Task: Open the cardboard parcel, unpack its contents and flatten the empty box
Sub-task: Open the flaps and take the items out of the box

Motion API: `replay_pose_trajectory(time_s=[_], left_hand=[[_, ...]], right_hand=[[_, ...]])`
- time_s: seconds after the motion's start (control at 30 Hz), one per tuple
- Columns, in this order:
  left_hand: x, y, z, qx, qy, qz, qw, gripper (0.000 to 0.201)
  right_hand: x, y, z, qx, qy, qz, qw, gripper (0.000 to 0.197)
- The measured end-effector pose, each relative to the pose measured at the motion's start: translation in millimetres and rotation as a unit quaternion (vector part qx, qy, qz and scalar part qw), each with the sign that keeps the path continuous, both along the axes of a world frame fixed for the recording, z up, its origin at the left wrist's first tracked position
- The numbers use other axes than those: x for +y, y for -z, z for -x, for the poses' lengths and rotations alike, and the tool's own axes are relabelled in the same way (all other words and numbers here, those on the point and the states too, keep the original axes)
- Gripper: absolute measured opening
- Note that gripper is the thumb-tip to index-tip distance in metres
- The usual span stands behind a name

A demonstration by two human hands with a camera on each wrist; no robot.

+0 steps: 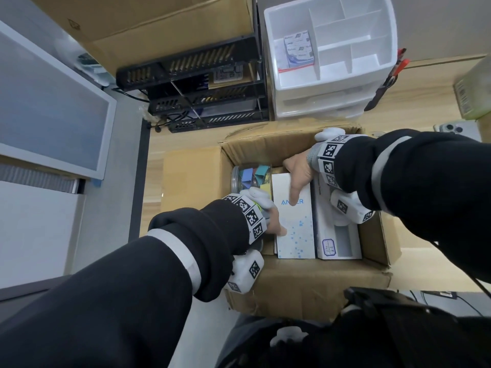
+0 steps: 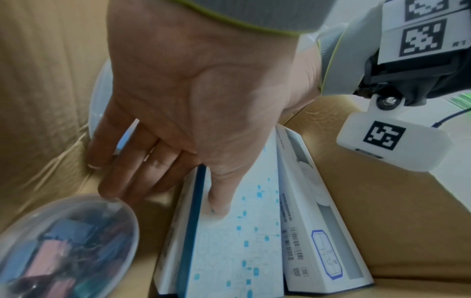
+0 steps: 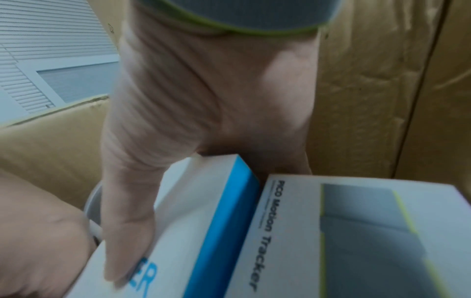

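The open cardboard parcel stands on a wooden table, flaps folded out. Inside lie a white Anker box with blue dots, a white PICO Motion Tracker box to its right, and a clear jar of coloured paper to its left. My left hand grips the Anker box at its near left edge, thumb on top, fingers down the side beside the jar. My right hand holds its far end, thumb on the lid, fingers hidden behind the edge.
A white drawer organiser and a black tray rack stand just behind the parcel. A large cardboard box sits behind the rack. A phone and a greenish container lie at the right.
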State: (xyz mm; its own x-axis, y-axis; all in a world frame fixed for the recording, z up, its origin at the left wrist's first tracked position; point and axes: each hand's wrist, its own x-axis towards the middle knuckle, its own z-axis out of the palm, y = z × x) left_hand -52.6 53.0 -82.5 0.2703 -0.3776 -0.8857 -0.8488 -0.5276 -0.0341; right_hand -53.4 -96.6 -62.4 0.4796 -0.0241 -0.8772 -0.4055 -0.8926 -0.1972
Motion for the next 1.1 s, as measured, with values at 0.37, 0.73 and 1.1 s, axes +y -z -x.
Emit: replay_pose_trajectory(time_s=[0.37, 0.73, 1.1], left_hand=[[9, -20, -14, 0.060, -0.080, 0.057, 0.993, 0.067], [5, -99, -44, 0.183, -0.204, 0.135, 0.952, 0.079], [19, -174, -135, 0.150, -0.415, 0.287, 0.850, 0.056]], right_hand=[[0, -56, 14, -0.021, 0.034, -0.067, 0.997, 0.063], [-37, -118, 42, -0.093, 0.261, -0.182, 0.943, 0.054], [-60, -149, 14, -0.223, 0.497, -0.302, 0.783, 0.059]])
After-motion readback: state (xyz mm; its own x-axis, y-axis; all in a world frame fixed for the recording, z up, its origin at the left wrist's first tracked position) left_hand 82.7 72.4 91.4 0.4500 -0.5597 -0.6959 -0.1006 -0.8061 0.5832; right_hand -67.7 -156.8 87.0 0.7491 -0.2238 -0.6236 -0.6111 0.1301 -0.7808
